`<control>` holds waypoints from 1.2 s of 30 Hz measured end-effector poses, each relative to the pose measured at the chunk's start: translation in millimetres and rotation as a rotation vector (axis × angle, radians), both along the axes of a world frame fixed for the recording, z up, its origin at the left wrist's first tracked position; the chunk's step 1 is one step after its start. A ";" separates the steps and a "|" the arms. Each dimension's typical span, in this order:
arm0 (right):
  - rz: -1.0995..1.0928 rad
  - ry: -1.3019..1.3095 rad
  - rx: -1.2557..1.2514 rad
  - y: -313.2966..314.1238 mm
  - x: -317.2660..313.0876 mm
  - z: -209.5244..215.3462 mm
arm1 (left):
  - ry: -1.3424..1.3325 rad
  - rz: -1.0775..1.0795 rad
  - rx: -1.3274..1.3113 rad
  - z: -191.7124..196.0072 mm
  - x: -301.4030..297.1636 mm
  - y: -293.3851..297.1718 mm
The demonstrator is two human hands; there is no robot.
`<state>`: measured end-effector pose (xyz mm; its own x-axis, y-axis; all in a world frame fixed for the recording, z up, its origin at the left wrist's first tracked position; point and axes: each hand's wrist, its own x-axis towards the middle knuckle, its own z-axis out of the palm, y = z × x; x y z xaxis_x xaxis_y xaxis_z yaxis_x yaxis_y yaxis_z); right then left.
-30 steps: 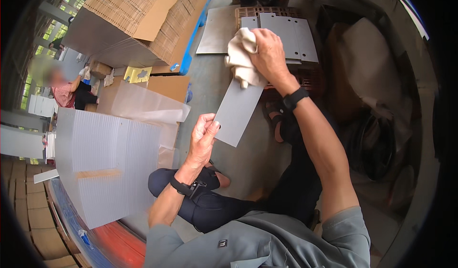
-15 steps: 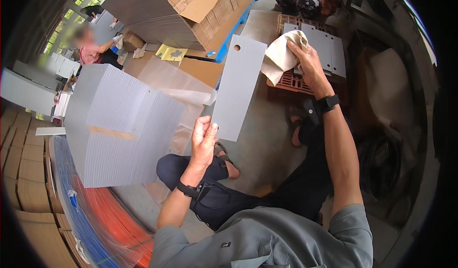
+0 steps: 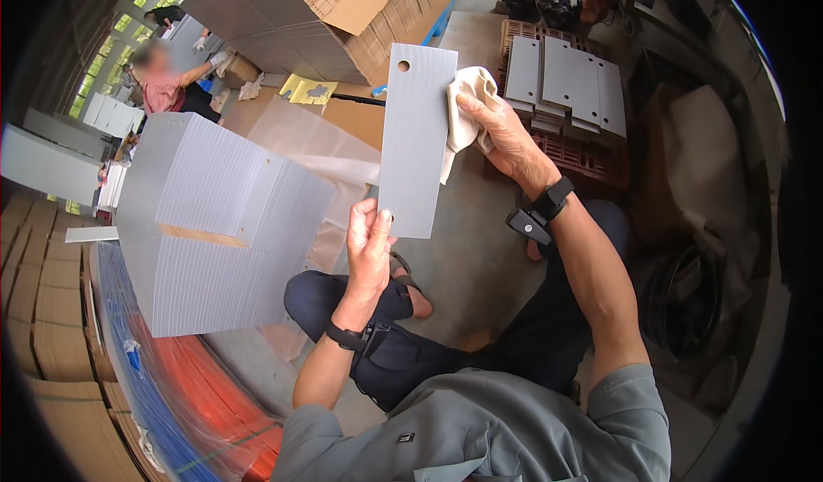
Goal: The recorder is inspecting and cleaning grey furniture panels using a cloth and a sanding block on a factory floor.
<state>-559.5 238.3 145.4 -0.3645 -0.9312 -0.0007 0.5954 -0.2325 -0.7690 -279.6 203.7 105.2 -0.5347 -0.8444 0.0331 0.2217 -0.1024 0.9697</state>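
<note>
Now a grey panel [image 3: 417, 139] is held upright by the left hand [image 3: 370, 246], clamped at its bottom edge, while a cloth [image 3: 467, 105], gripped in the right hand [image 3: 506, 135], is pressed against its right edge; wiping seems underway, and steady downward strokes seem needed next.

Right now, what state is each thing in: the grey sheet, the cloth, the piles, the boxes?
Grey panel: held upright, gripped at its lower edge by the left hand.
White cloth: bunched in the right hand, pressed on the panel's right edge.
Tall stack of grey panels: neatly piled.
Panels on the red crate: lying flat.
Cardboard box: flap open.
</note>
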 end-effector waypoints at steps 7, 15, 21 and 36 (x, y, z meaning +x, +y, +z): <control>0.055 0.035 -0.072 -9.6 14.4 -12.2 | -0.019 -0.018 0.042 -7.4 -1.7 0.1; -0.065 0.211 0.074 -16.7 18.8 -21.4 | -0.100 -0.203 0.058 7.4 -17.7 -33.8; 0.033 0.220 0.087 -22.4 32.8 -32.9 | -0.097 -0.113 0.069 27.5 -49.1 -43.4; 0.384 0.126 0.235 14.5 82.0 -64.1 | 0.143 0.189 0.187 37.5 -46.8 -82.9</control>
<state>-477.5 252.8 81.3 -0.0042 -0.9786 -0.2058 0.5030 0.1758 -0.8462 -326.4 120.8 142.8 -0.3683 -0.9271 -0.0688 0.3873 -0.2203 0.8952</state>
